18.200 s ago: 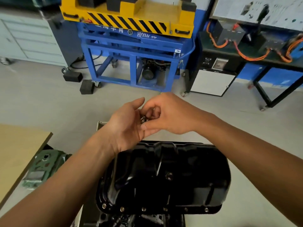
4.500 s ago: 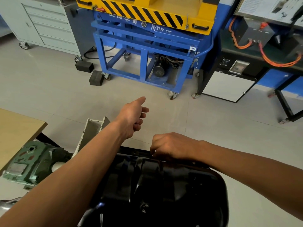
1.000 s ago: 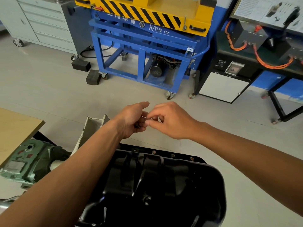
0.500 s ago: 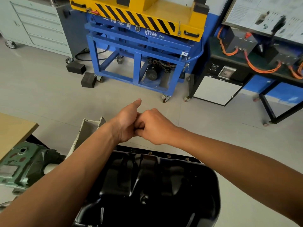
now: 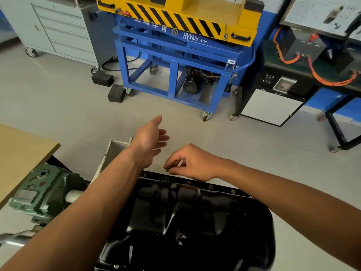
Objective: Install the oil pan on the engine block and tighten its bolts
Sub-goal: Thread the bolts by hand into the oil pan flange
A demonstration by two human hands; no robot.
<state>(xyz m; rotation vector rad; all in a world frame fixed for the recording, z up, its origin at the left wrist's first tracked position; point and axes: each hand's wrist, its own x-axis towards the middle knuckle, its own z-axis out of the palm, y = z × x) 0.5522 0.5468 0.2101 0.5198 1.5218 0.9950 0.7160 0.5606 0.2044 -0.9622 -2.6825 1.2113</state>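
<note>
Low in the middle of the view, the black oil pan [image 5: 195,222] sits deep side up. It is glossy, and its flat rim runs along the far edge just below both wrists. Three small rim bolts [image 5: 210,187] stand in a row along the right part of that far rim, and a drain plug [image 5: 180,238] shows on the pan's upper face. The right hand [image 5: 195,163] hovers just above the far rim, left of those three. Its thumb and fingertips are curled together and pinch a single bolt [image 5: 167,169], which points down toward the rim without clearly touching it. The left hand [image 5: 149,142] is raised a little farther out and apart from the right, thumb pointing away and fingers loose and slightly spread. It grips nothing that can be seen, though its palm is turned aside. Left of the pan lie a green machine housing [image 5: 41,190] and a pale metal trough [image 5: 115,151], with the corner of a wooden tabletop [image 5: 21,151] beside them. Across the grey floor stands a blue wheeled frame [image 5: 173,55] with a yellow, black-striped top. Two black blocks [image 5: 116,93] lie by its left wheel. A grey drawer cabinet [image 5: 62,32] stands at the far left, and a dark bench carrying orange cables [image 5: 332,81] stands at the right.
</note>
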